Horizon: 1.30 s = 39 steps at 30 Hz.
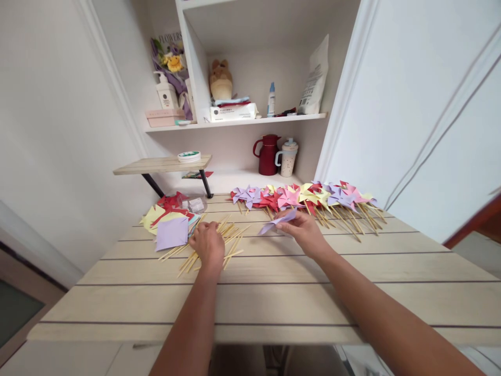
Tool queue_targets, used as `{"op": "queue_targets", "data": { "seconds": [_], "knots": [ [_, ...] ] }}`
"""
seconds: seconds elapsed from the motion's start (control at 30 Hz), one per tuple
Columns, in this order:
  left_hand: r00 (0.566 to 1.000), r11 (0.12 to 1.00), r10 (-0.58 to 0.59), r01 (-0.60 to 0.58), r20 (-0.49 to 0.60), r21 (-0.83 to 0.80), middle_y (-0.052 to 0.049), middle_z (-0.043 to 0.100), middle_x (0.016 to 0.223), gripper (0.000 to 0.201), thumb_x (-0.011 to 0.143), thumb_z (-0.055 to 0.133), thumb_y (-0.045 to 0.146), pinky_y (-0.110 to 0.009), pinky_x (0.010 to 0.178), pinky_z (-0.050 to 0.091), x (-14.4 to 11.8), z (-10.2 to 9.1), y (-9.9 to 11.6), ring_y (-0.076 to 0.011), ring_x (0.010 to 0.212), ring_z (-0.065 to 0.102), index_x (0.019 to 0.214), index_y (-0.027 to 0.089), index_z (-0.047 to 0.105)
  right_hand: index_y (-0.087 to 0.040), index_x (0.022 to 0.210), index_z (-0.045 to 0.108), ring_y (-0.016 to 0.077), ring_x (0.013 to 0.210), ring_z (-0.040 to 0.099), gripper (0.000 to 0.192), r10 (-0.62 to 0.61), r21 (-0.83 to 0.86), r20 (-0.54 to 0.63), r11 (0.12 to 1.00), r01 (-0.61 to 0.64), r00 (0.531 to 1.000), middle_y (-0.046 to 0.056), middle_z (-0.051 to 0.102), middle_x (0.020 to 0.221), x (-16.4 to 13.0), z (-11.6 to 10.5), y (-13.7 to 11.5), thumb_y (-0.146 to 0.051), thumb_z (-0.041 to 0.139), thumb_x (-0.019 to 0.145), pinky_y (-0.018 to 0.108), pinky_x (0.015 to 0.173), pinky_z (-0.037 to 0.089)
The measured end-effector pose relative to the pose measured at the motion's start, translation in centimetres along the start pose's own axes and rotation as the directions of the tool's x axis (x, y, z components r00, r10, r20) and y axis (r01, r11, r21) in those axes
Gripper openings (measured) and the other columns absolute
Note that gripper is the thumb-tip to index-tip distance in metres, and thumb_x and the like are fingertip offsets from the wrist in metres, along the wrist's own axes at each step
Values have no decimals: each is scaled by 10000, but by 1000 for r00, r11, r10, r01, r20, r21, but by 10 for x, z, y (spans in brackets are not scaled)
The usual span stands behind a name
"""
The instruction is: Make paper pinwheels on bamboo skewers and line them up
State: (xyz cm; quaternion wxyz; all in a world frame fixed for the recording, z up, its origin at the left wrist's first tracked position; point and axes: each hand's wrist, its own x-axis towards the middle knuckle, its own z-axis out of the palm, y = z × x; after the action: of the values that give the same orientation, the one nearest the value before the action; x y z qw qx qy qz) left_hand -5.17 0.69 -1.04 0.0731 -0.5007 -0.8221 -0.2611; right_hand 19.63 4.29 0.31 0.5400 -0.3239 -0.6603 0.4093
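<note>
Setting: pale wooden bench (274,297) of long planks with dark seams is standing against a white wall, with white shelves rising behind it.
Left hand: the left hand (207,245) is lying knuckles-up on the wooden sticks (230,235), fingers curled down into the heap; its palm side is hidden, so whether it is gripping a stick I cannot tell.
Right hand: the right hand (303,230) is pinching a folded purple paper piece (277,222) between thumb and fingers, holding it just above the bench, near the middle.
Sticks: thin, pale, skewer-like, lying scattered and crossing one another under and around the left hand.
Paper sheets: a flat purple square (172,233) is lying on a stack of yellow and red sheets (160,211), just beside the sticks.
Pinwheels: a row of finished paper pinwheels (305,197) in purple, pink, red and yellow is lying along the far edge, sticks pointing toward the person.
Hard to make out: a small clear plastic container (195,203) is sitting behind the sheets, contents unclear.
Shelves: a dark red jug (268,154), a speckled cup (288,157) and a plush toy (221,78) are standing there.
Cut off: both forearms are running out at the bottom edge.
</note>
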Motion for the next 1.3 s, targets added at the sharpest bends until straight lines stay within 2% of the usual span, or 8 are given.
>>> {"op": "queue_targets", "data": {
  "seconds": [0.13,0.27,0.4,0.53,0.73,0.9,1.2,1.3],
  "knots": [
    [999,999,33,-34,-23,-34,-62,573,1304,200,867,586,187,-431,982,344,0,-1,2,-262,1226,492,898,298,750,-218,781,734,198,753,600,187,-7,-2,3,1000,7,1000,31,699,788,0,1,0,-381,808,729,340,704,463],
    [998,997,56,-56,-2,-47,-61,592,1273,120,840,652,266,-464,981,343,0,3,2,-295,1198,496,805,290,764,-220,787,736,203,763,610,195,-7,14,12,1000,7,1000,36,703,789,0,1,0,-393,808,733,349,715,484],
    [997,998,61,-61,45,-9,-82,602,1265,73,813,700,299,-465,965,357,0,8,-1,-310,1205,488,835,279,766,-220,779,734,197,751,613,207,2,32,4,999,-2,1000,34,707,782,0,2,-1,-400,817,719,339,702,486],
    [997,998,65,-65,47,12,-104,605,1262,116,817,702,327,-466,957,369,1,10,-3,-316,1208,489,888,254,757,-221,769,730,187,748,611,182,10,52,15,999,-11,1000,26,704,779,0,2,0,-373,819,720,333,715,481],
    [997,997,72,-72,42,11,-89,613,1256,78,811,704,304,-465,962,373,1,10,-2,-311,1209,492,802,240,749,-223,773,735,186,756,612,167,-4,47,21,999,3,1000,22,705,779,0,4,2,-364,814,731,336,731,484],
    [997,998,58,-58,53,10,-101,616,1266,137,812,686,294,-477,974,377,1,10,-1,-324,1214,497,708,224,740,-229,774,745,198,764,627,164,-10,24,38,1000,10,999,26,716,777,-1,4,2,-377,808,741,349,740,498],
    [999,1000,15,-15,50,1,-128,626,1290,178,827,595,210,-491,959,389,1,13,2,-332,1213,518,770,212,763,-232,779,758,197,732,627,179,-9,39,42,999,7,999,30,715,751,-1,5,2,-399,807,739,343,697,511],
    [998,1000,30,-29,56,-5,-112,639,1282,141,813,638,234,-490,965,382,1,11,2,-331,1210,519,746,224,761,-230,782,761,192,728,625,176,3,52,44,999,-6,999,28,717,753,-1,5,3,-392,811,735,337,695,508]
  ]
}}
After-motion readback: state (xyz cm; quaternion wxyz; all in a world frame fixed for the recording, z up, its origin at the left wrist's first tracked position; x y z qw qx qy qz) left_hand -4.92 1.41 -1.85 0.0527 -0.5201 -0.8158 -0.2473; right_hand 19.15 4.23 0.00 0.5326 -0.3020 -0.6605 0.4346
